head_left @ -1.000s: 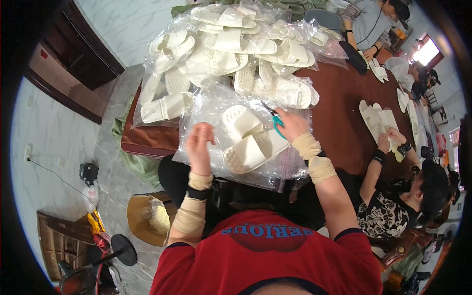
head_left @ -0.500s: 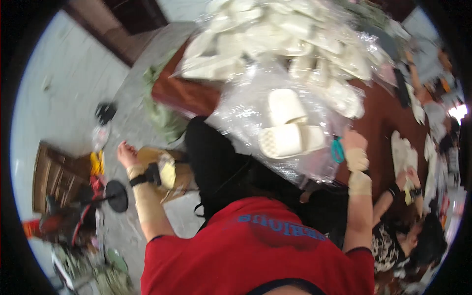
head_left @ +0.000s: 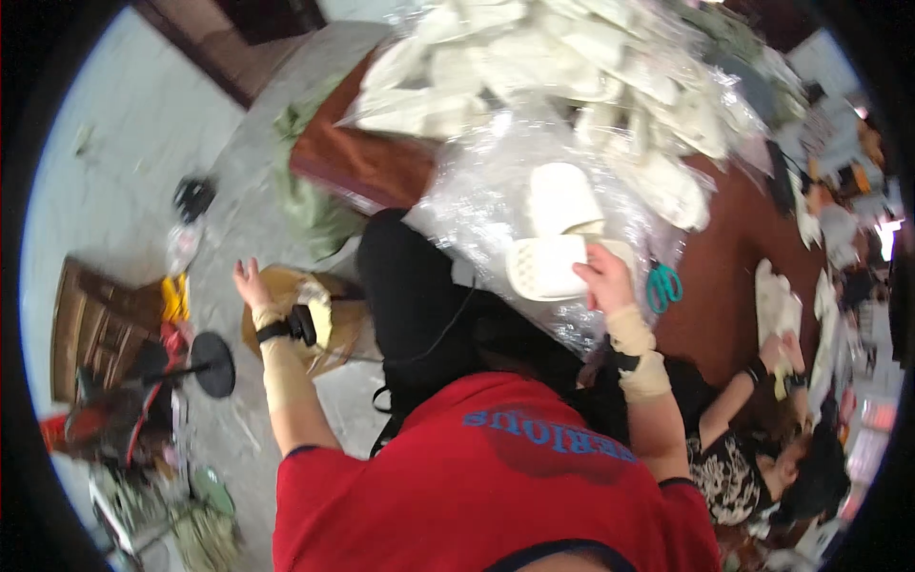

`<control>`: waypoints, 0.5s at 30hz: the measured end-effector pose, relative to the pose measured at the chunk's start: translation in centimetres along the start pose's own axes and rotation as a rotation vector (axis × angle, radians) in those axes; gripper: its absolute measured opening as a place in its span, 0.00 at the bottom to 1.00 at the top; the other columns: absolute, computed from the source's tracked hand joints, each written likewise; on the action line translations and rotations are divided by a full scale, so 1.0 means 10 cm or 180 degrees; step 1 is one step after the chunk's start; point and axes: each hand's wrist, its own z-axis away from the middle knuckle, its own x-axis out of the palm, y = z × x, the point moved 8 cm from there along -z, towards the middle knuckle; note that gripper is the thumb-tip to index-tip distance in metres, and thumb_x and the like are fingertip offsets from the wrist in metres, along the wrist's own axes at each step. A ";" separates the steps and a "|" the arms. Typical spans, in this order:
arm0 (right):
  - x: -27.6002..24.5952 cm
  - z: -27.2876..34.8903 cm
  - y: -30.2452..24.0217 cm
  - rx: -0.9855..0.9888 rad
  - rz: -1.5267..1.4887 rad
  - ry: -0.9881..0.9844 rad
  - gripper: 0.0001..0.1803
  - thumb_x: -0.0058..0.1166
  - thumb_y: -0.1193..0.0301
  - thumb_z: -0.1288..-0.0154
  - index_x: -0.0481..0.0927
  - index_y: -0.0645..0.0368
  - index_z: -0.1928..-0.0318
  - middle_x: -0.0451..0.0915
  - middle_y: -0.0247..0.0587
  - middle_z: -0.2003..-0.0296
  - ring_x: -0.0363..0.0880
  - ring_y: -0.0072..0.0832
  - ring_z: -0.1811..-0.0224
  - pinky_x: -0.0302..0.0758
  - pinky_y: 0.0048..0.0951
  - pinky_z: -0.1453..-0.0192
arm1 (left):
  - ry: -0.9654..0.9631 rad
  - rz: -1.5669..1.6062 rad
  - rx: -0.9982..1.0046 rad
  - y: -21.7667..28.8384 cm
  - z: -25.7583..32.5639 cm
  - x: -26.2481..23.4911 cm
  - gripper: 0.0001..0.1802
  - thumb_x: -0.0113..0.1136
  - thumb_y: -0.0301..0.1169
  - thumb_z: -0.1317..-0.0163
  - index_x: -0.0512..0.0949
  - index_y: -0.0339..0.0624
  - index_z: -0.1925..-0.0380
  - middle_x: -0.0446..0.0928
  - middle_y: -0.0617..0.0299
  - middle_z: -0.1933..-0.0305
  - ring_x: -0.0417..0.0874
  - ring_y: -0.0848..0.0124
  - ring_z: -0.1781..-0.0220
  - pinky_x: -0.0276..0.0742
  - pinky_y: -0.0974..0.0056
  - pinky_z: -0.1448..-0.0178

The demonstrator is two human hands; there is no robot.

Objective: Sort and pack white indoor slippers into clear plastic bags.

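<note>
A pair of white slippers lies on a sheet of clear plastic wrap [head_left: 462, 224] at the table's near side. One slipper [head_left: 562, 198] points away from me; the other slipper [head_left: 545, 269] lies sideways in front of it. My right hand [head_left: 610, 278] is closed at the right part of the sideways slipper, thumb and fingers on its edge. Just right of that hand, teal-handled scissors [head_left: 664, 286] rest on the plastic; their blades are hard to make out. Away to the left, my left hand [head_left: 251, 284] hangs with its fingers apart, above an open cardboard box [head_left: 348, 338], holding nothing.
A heap of white slippers in clear bags [head_left: 534, 67] covers the far part of the brown table [head_left: 734, 286]. To the right a co-worker's hands [head_left: 782, 353] handle pale slippers. A pedestal fan [head_left: 212, 364] and a wooden cabinet [head_left: 100, 329] stand at left.
My right hand has moved left, from beside the scissors to the sideways slipper. The scissors lie apart from it now. My left hand has stayed about where it was, beside the box.
</note>
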 end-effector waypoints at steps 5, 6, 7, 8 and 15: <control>-0.46 0.52 -0.17 -0.0030 0.0141 0.0067 0.14 0.57 0.69 0.37 0.76 0.61 0.53 0.82 0.42 0.68 0.72 0.22 0.84 0.68 0.26 0.81 | -0.1761 0.0336 0.2033 2.78 2.20 1.84 0.13 0.50 0.22 0.35 0.77 0.36 0.52 0.77 0.57 0.48 0.76 0.66 0.45 0.68 0.63 0.39; -0.56 0.62 -0.28 -0.0608 0.0917 0.0052 0.14 0.58 0.67 0.38 0.76 0.61 0.54 0.81 0.43 0.68 0.74 0.26 0.80 0.69 0.28 0.76 | -0.2124 0.0266 0.2354 3.07 2.59 2.04 0.12 0.51 0.22 0.36 0.77 0.37 0.53 0.77 0.56 0.48 0.77 0.63 0.45 0.68 0.63 0.39; -0.58 0.73 -0.41 -0.1181 0.1700 0.0032 0.15 0.59 0.65 0.38 0.77 0.60 0.55 0.81 0.44 0.67 0.77 0.30 0.76 0.71 0.31 0.72 | -0.2483 0.0194 0.2674 3.26 2.94 2.24 0.12 0.52 0.21 0.37 0.77 0.38 0.54 0.77 0.54 0.48 0.77 0.61 0.45 0.68 0.63 0.39; -0.58 0.84 -0.60 -0.0956 0.1967 0.0074 0.16 0.60 0.60 0.41 0.77 0.58 0.58 0.79 0.44 0.67 0.77 0.38 0.67 0.72 0.37 0.64 | -0.2825 0.0175 0.2688 3.27 3.22 2.43 0.12 0.54 0.22 0.38 0.77 0.39 0.54 0.76 0.53 0.47 0.76 0.59 0.45 0.69 0.62 0.39; -0.68 0.89 -0.44 -0.1523 0.3260 -0.0169 0.14 0.61 0.59 0.44 0.78 0.55 0.64 0.72 0.38 0.68 0.72 0.39 0.61 0.70 0.36 0.58 | -0.3373 -0.0831 0.3322 2.36 4.16 3.69 0.29 0.56 0.23 0.42 0.66 0.47 0.39 0.62 0.54 0.32 0.62 0.55 0.30 0.59 0.45 0.31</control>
